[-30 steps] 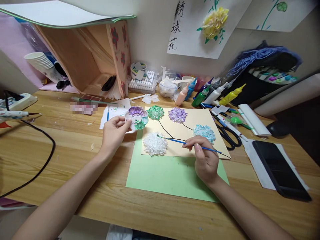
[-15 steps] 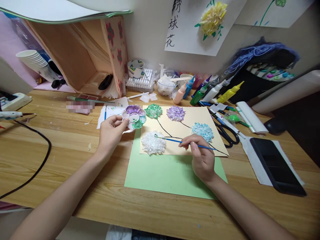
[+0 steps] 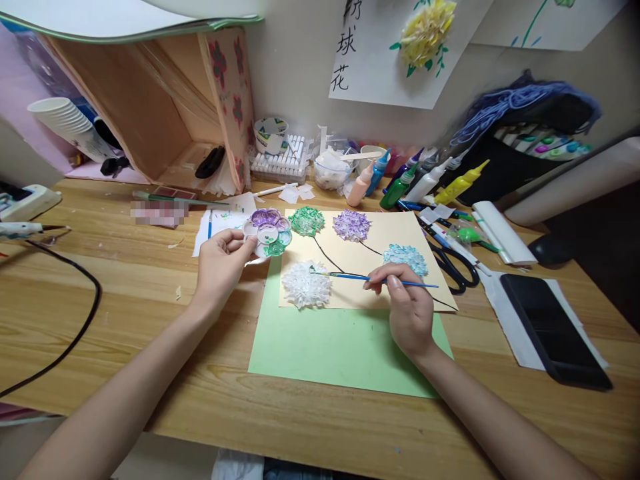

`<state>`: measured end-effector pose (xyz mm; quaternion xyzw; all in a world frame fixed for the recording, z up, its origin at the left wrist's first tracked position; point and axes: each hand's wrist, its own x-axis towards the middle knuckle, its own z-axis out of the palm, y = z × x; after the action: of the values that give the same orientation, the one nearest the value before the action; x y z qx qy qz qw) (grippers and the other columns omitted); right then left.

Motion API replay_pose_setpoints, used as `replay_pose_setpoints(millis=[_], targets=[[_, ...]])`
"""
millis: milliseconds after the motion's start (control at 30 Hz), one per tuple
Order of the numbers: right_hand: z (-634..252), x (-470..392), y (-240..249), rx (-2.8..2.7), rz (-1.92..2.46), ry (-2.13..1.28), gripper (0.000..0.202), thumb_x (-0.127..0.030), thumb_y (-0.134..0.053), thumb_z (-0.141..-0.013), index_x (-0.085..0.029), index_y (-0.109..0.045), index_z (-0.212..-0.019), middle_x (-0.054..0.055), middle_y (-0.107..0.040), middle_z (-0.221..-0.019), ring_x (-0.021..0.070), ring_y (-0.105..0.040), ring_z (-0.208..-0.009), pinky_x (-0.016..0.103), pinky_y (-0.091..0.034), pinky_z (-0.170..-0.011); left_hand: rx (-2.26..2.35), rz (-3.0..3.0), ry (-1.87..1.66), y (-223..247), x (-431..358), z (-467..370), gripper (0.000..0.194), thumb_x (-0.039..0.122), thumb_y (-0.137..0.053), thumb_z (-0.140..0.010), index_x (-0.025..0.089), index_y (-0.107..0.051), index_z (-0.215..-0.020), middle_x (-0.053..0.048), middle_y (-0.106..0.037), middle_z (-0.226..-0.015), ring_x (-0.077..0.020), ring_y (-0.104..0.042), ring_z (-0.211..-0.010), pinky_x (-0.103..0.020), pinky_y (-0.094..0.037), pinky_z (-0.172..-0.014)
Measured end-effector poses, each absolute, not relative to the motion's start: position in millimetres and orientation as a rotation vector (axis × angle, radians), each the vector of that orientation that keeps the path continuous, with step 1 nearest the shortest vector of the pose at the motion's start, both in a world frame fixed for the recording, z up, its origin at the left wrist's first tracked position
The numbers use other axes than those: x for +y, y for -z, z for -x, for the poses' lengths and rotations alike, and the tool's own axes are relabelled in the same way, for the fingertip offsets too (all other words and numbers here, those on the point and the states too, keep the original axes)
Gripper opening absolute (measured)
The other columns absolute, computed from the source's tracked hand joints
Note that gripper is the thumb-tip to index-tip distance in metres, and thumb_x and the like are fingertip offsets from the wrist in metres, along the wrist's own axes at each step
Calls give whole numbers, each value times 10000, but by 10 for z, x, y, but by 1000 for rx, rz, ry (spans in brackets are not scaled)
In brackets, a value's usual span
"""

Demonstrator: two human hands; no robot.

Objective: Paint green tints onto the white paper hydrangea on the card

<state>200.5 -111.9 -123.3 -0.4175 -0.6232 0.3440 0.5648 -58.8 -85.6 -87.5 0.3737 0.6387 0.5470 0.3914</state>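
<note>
My left hand (image 3: pixel 223 267) is closed on a flower-shaped paint palette (image 3: pixel 267 233) with purple, green and bluish paint in its wells. Between the fingers of my right hand (image 3: pixel 407 303) is a thin blue paintbrush (image 3: pixel 350 275), its tip at the upper part of a white paper flower (image 3: pixel 306 285). That flower lies on a cream sheet (image 3: pixel 357 297), along with a green flower (image 3: pixel 307 221), a purple flower (image 3: pixel 351 226) and a blue flower (image 3: pixel 406 258) partly behind my right hand. Black stem lines run across the sheet. Beneath it lies a green sheet (image 3: pixel 345 353).
Several paint bottles (image 3: pixel 397 188) stand behind the sheet. To the right are black-handled scissors (image 3: pixel 457 270), a white roll (image 3: pixel 504 233) and a black phone (image 3: pixel 555 330). A peach box (image 3: pixel 227 107) stands at the back left; a black cable (image 3: pixel 95 313) curves across the left side.
My right hand has shifted slightly right, and the brush lies at a flatter angle, its tip still at the white flower. My left hand and the palette look almost unmoved.
</note>
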Motion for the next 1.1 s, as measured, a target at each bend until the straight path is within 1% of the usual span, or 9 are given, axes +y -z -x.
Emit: replay_pose_setpoints(millis=[300, 533, 667, 833, 1100], targets=[[-2014, -1118, 1222, -1500, 1001, -764, 244, -257, -436, -927, -200, -615, -771, 25, -594, -727, 157, -555, -704, 299, -433, -615, 1640, -962, -1361, 868, -862, 587, 217, 313, -740, -633, 177, -582, -692, 25, -634, -587, -128, -628, -579, -241, -542, -650], [-2034, -1119, 1208, -1569, 958, -708, 247, -225, -416, -935, -203, -610, -783, 23, -584, -726, 154, -543, -712, 296, -415, -618, 1635, -963, -1367, 855, -873, 580, 201, 293, -744, -637, 183, -580, -674, 23, -631, -583, -136, -626, -577, -261, -557, -653], [-2038, -1114, 1202, -1551, 941, -665, 241, -222, -413, -934, -204, -603, -786, 22, -583, -718, 156, -541, -707, 295, -407, -602, 1628, -962, -1365, 852, -873, 582, 185, 282, -737, -644, 180, -586, -672, 28, -629, -577, -127, -623, -565, -244, -548, -636], [-2045, -1107, 1193, -1590, 967, -678, 241, -226, -416, -931, -203, -608, -787, 26, -589, -731, 161, -549, -711, 309, -422, -621, 1630, -967, -1365, 850, -873, 580, 171, 271, -734, -648, 181, -590, -667, 34, -620, -564, -128, -625, -565, -240, -543, -632], [-2046, -1103, 1188, -1525, 966, -704, 240, -247, -432, -923, -201, -619, -780, 31, -596, -724, 162, -558, -700, 311, -441, -600, 1638, -962, -1354, 833, -877, 554, 160, 262, -720, -655, 181, -582, -655, 24, -616, -567, -143, -642, -579, -240, -534, -616]])
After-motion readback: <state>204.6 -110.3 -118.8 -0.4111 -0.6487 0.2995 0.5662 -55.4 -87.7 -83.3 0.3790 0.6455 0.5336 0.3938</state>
